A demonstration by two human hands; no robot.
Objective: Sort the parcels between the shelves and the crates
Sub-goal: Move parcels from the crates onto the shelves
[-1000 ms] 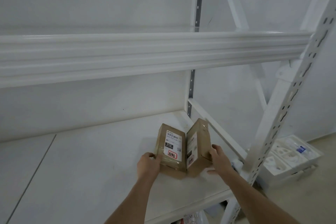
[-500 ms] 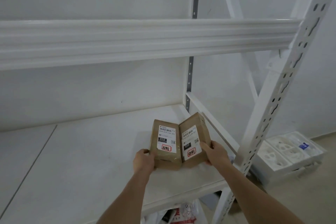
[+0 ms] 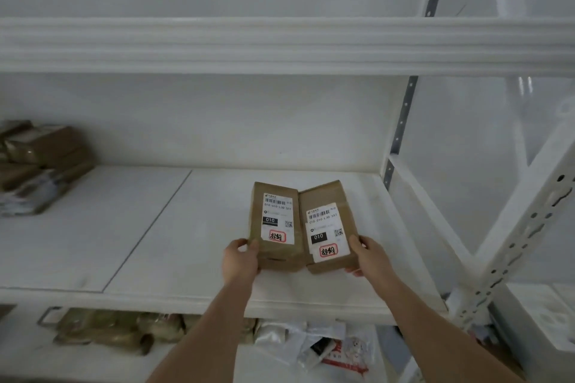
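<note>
While each hand (image 3: 241,260) (image 3: 368,255) still grips its parcel (image 3: 277,224) (image 3: 328,227), both now lie flatter.

- Left brown cardboard parcel (image 3: 275,224), white shipping label: barcode, "010 010 L30 551", black box "010", red-ringed handwritten mark, not legible.
- Right brown cardboard parcel (image 3: 328,227), white shipping label: barcode, "010 010 L30 551", black box "010", like red-ringed mark.

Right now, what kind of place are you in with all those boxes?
Probably a parcel storeroom or sorting room. A white metal shelf holds a pile of brown parcels, more packages lie on the level below, and the two cardboard boxes in the hands, left box and right box, carry barcode shipping labels.
</note>
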